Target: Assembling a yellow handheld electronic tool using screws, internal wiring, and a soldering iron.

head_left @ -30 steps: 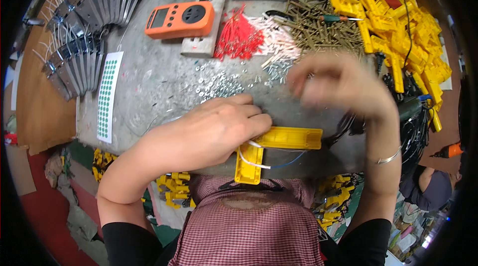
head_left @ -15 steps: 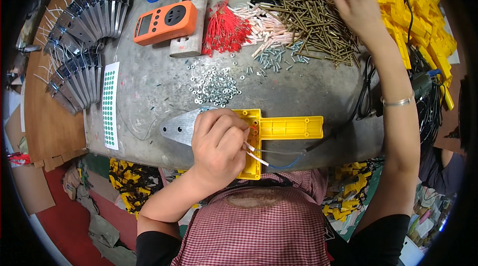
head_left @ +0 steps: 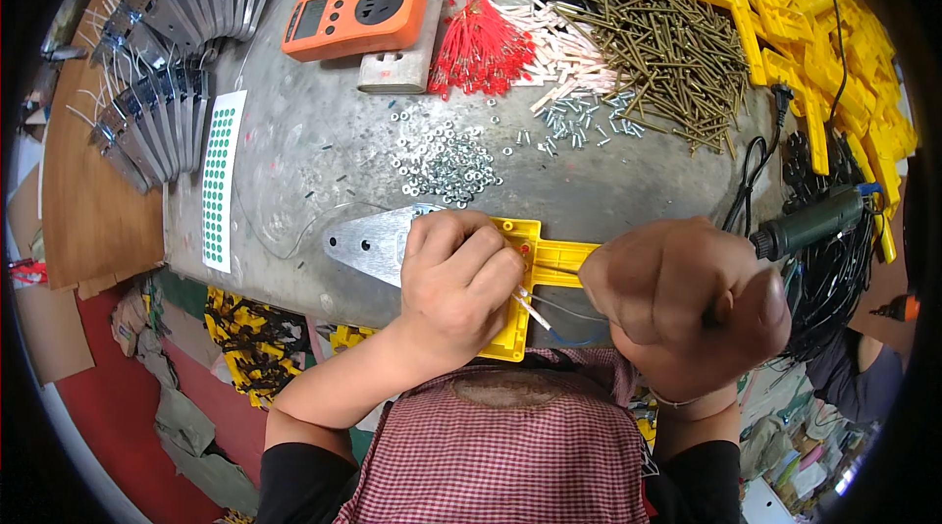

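Observation:
A yellow plastic housing half (head_left: pixel 508 342) with a long handle (head_left: pixel 561 264) lies open at the table's near edge. From its left side juts a pointed, silvery metal plate (head_left: pixel 365 243) with dark holes. My left hand (head_left: pixel 456 288) is closed over the join of plate and housing, its curled fingers hiding the inside. White-sleeved wire ends (head_left: pixel 533 310) stick out beside those fingers. My right hand (head_left: pixel 687 303) is a fist raised close to the camera, covering the handle's right end. Whatever it grips, if anything, is hidden.
Metal nuts (head_left: pixel 446 163), small screws (head_left: pixel 589 124), long brass-coloured screws (head_left: pixel 672 48), white sleeves (head_left: pixel 569 53) and red parts (head_left: pixel 481 48) lie in heaps behind. Yellow housings (head_left: pixel 814 43) and a dark green tool (head_left: pixel 814 225) are at right; an orange meter (head_left: pixel 355 16) stands far left of centre.
My right hand has come from the yellow pile at the far right down to the handle, closing into a fist. My left hand stays on the housing. The view has shifted slightly.

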The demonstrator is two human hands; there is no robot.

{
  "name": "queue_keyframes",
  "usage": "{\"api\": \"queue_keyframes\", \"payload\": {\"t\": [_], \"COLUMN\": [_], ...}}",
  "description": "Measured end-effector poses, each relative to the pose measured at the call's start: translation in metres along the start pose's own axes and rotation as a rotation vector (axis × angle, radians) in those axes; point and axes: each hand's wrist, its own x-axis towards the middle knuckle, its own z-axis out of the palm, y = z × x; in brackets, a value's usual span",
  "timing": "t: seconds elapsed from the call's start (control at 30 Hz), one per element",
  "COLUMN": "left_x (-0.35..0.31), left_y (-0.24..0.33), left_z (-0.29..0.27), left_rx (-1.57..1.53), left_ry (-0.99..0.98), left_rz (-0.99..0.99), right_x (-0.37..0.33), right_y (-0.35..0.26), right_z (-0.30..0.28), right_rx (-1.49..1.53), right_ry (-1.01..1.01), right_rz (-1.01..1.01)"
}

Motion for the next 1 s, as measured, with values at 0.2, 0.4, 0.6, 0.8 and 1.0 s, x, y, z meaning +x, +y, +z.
{"api": "queue_keyframes", "payload": {"t": [0.2, 0.4, 0.6, 0.8, 1.0], "left_x": [0.002, 0.005, 0.027, 0.057, 0.027], "left_y": [0.001, 0.004, 0.001, 0.017, -0.009], "left_z": [-0.001, 0.001, -0.029, -0.059, -0.071], "left_rx": [-0.017, -0.055, -0.427, -0.691, -0.489], "left_ry": [-0.041, -0.033, -0.223, 0.101, -0.281], "left_rz": [-0.053, -0.128, -0.264, -0.221, -0.223], "right_x": [0.006, 0.011, 0.021, 0.026, 0.021], "right_y": [0.011, 0.013, 0.024, 0.027, 0.033], "right_z": [-0.010, -0.002, -0.001, 0.001, -0.021], "right_rx": [-0.008, -0.045, -0.172, -0.106, 0.101], "right_ry": [-0.154, -0.176, -0.310, -0.189, -0.111], "right_rz": [-0.012, 0.013, -0.047, -0.084, 0.140]}}
